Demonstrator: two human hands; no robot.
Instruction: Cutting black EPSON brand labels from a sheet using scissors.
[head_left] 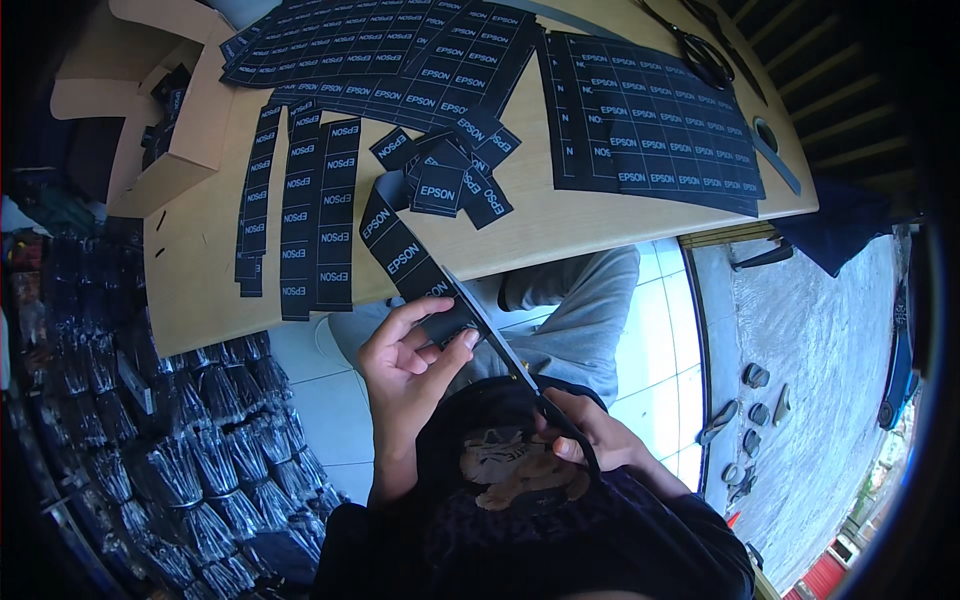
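Observation:
A long black strip of printed labels [393,243] is pinched by its near end between the thumb and fingers of my left hand [405,362]. Its far end bends down onto the table beside a loose pile of cut square labels [438,188]. My right hand [603,432] grips black-handled scissors [505,350] low in front of my shirt. Their long blades point up and left and lie across the strip, close to my left fingertips. Whether the blades are parted is hard to make out.
Uncut label strips [337,220] lie left on the wooden table [200,255]. Label sheets [680,140] cover its right and far parts. An open cardboard box [185,170] stands at left, second scissors [705,62] far right. Plastic-wrapped bundles [215,470] fill the floor at left.

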